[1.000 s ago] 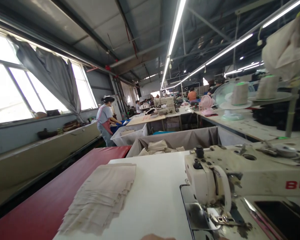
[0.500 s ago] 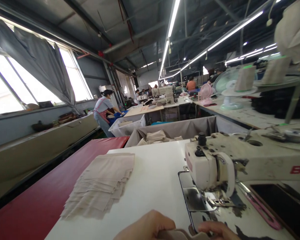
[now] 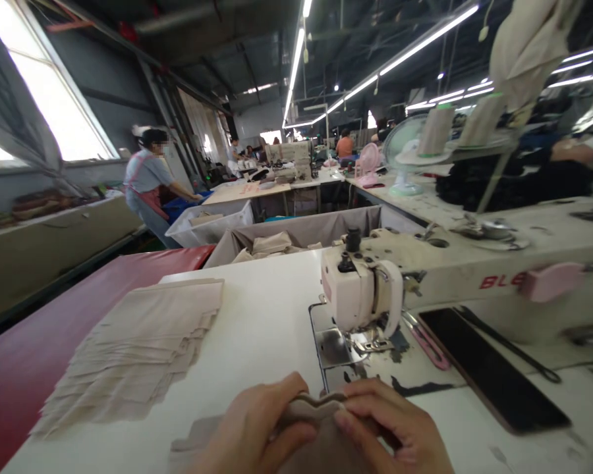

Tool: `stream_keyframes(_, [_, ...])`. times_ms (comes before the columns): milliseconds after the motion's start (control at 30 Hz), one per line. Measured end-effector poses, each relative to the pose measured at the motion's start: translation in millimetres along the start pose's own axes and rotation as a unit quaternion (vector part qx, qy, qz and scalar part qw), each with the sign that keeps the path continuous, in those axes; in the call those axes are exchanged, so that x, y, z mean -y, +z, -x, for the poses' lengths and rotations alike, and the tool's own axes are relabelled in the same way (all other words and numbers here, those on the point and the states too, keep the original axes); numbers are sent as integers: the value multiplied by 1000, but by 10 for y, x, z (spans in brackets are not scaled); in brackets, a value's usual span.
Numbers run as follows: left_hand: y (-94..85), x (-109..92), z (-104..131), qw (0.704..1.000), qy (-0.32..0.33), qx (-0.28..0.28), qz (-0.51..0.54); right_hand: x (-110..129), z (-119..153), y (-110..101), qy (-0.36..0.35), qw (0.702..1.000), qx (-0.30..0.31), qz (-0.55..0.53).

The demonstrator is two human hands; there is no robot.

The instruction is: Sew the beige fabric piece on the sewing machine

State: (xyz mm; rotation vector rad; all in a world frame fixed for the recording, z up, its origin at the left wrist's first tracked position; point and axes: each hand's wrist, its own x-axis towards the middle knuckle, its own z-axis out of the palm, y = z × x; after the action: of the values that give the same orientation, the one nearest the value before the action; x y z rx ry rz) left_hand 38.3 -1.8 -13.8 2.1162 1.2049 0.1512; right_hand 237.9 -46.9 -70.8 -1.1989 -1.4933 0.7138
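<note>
A beige piece of fabric (image 3: 321, 438) is pinched between my two hands in front of the sewing machine. My left hand (image 3: 259, 424) grips its folded upper edge from the left, thumb and fingers closed on it. From the right, my right hand (image 3: 390, 424) pinches the same edge, which bends in a wave between the hands. Just beyond them stands the sewing machine (image 3: 356, 289), its presser foot (image 3: 373, 343) over the metal plate. A fanned stack of beige fabric pieces (image 3: 138, 336) lies to the left on the white tabletop (image 3: 257, 316).
Right of the needle area lie a black phone (image 3: 494, 368) and pink thread snips (image 3: 427, 342). A red surface (image 3: 79, 309) borders the table's left side. Behind the table, a cloth-lined bin (image 3: 326, 227) holds fabric pieces. A co-worker (image 3: 151, 178) stands at the back left.
The view has turned right and tilted down. Both hands have come higher into the picture, still holding the fabric, and more of it shows. The co-worker remains by the bins.
</note>
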Motion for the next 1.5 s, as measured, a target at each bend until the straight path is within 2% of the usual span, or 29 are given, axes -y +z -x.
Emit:
stream_keyframes(100, [-125,-31,13,997,-35,67,35,51,-4,4,38,999,-3,-15])
stream_keyframes(167, [-161,-52,-7,997,-37,66,-2,66,-10,11,74,997,6,-20])
stream_keyframes(233, [-131,-76,-30,996,-29,36,-73,67,-12,28,95,995,-6,-21])
stream_keyframes(300, [-37,-99,-46,992,-5,-28,-127,56,-6,52,89,995,-32,-24])
stream_keyframes(367, [93,-108,-56,987,25,-98,-123,37,8,75,76,995,-50,-32])
stream_keyframes(433, [209,-93,-69,988,49,-126,-73,25,21,80,75,995,-44,-56])
stream_keyframes(500, [270,-65,-81,992,68,-109,-3,36,21,58,96,991,-17,-92])
stream_keyframes(600, [242,-67,-78,991,64,-98,63,100,-8,-11,115,987,10,-114])
stream_keyframes(700, [157,-138,-58,992,58,-109,40,175,-44,-68,97,991,0,-89])
stream_keyframes(800, [135,-182,-56,992,79,-100,21,199,-48,-79,102,990,13,-99])
stream_keyframes(1067, [184,-135,-94,992,55,-87,77,198,-34,-69,162,979,49,-113])
stream_keyframes(1200, [163,-137,-82,992,45,-64,98,213,-40,-67,171,975,59,-129])
stream_keyframes(1500, [227,-90,-71,983,40,-69,168,153,-2,-45,190,967,74,-149])
